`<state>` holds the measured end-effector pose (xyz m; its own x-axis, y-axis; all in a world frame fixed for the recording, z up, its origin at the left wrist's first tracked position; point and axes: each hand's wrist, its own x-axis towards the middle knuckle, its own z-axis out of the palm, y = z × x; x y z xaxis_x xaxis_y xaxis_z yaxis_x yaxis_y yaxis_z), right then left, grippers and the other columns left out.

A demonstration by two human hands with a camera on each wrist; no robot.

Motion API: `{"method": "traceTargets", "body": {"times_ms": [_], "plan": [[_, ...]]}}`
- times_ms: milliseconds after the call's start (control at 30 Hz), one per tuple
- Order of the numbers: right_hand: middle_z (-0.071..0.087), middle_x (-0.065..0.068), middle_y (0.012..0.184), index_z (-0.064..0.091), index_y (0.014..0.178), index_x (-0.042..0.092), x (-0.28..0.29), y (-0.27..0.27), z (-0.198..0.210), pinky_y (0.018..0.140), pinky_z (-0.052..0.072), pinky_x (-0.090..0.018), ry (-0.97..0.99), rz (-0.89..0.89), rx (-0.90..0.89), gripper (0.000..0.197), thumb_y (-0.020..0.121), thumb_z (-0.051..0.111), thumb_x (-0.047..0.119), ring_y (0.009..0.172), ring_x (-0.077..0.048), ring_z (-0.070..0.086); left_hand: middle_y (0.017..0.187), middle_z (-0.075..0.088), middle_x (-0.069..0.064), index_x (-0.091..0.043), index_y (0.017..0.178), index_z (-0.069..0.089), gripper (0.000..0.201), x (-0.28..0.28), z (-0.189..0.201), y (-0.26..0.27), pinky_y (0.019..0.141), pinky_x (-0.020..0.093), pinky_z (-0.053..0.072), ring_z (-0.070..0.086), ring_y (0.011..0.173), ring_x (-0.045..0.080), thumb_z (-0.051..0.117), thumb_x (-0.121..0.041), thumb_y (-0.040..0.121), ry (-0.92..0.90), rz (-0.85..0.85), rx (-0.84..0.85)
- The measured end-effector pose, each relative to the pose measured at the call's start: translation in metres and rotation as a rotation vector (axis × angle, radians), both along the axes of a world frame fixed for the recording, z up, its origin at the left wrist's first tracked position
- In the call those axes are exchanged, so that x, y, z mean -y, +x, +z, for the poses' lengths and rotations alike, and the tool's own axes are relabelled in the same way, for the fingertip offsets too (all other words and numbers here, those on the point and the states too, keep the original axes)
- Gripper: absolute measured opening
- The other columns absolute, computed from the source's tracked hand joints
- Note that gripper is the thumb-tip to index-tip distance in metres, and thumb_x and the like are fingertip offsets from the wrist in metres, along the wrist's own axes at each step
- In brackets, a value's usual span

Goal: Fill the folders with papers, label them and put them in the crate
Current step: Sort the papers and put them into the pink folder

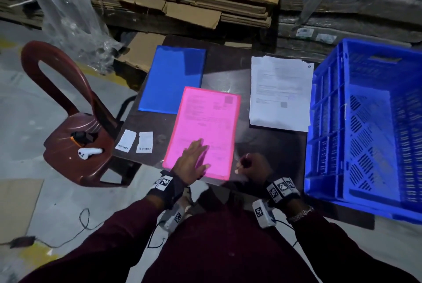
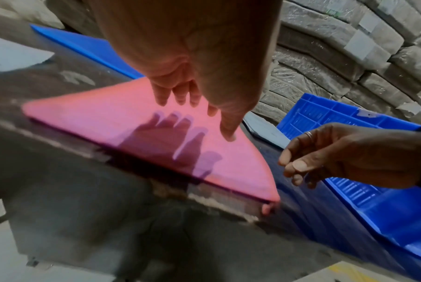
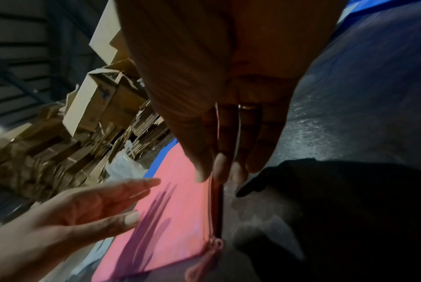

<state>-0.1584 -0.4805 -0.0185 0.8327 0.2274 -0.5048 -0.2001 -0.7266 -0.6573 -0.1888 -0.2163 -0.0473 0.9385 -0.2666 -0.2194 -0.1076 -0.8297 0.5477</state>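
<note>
A big blue crate (image 1: pixel 365 122) is sitting at the right edge of the head view, and nothing is showing inside it, so no folder is filed yet. A dark table (image 1: pixel 228 65) is filling the centre. At its upper left a blue folder (image 1: pixel 171 77) is lying closed, apparently still waiting for its papers. In the middle a pink folder (image 1: pixel 205 132) is lying flat with a printed sheet showing through it, so it looks filled but is not yet labelled. A stack of papers (image 1: pixel 280 93) is waiting to its right. Two small labels (image 1: pixel 134 142) are lying unused at the table's lower left.

The left hand (image 1: pixel 194 159) is spreading straight fingers flat over the pink folder's lower part, gripping nothing. The right hand (image 1: pixel 253 166) is curling loosely just beside the folder's lower right corner, fingertips close to its edge; I cannot tell whether they are pinching it.
</note>
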Motion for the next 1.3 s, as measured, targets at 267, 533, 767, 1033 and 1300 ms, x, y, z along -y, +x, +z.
{"method": "traceTargets", "body": {"times_ms": [267,533,767,1033,1300], "plan": [[0.072,-0.004,0.083,0.075,0.098,0.004,0.002,-0.029,-0.015,0.076,0.056,-0.03,0.027,0.195,-0.088,0.032,0.081,0.052,-0.009,0.076,-0.014,0.066,0.159,0.021,0.004,-0.018,0.142,0.045,0.077,0.033,-0.019,-0.044,0.108,0.074,0.004,0.013,0.148,0.032,0.081,-0.022,0.074,0.044,-0.054,-0.007],[0.074,-0.002,0.099,0.064,0.068,0.031,-0.004,-0.033,-0.019,0.08,0.058,-0.035,0.004,0.173,0.025,0.039,0.079,0.059,-0.006,0.086,-0.018,0.067,0.144,0.05,0.008,-0.011,0.118,0.066,0.03,0.045,-0.005,-0.032,0.107,0.075,0.016,0.037,0.138,0.04,0.067,-0.019,0.089,0.039,0.132,0.093],[0.067,0.015,0.07,0.065,0.068,0.032,-0.015,-0.029,-0.017,0.077,0.059,-0.036,0.055,0.093,-0.076,0.013,0.065,0.077,0.028,0.07,-0.008,0.064,0.151,0.042,0.001,-0.021,0.133,0.056,0.066,0.043,-0.008,-0.033,0.107,0.077,0.015,0.029,0.143,0.037,0.078,-0.012,0.072,0.104,0.07,0.028],[0.066,0.009,0.07,0.058,0.07,0.022,-0.028,-0.032,-0.011,0.063,0.053,-0.028,-0.011,0.075,0.065,0.028,0.067,0.084,0.029,0.067,-0.01,0.062,0.152,0.04,0.001,-0.02,0.137,0.053,0.066,0.05,-0.004,-0.032,0.108,0.074,0.011,0.027,0.145,0.034,0.078,-0.017,0.076,0.156,0.106,-0.023],[0.072,0.008,0.071,0.067,0.074,0.024,-0.019,-0.03,-0.011,0.068,0.056,-0.025,-0.018,0.079,0.093,0.011,0.071,0.076,0.02,0.068,-0.008,0.067,0.153,0.039,0.002,-0.018,0.138,0.053,0.061,0.047,-0.002,-0.032,0.107,0.077,0.013,0.026,0.145,0.036,0.074,-0.015,0.08,0.125,0.089,-0.033]]}}
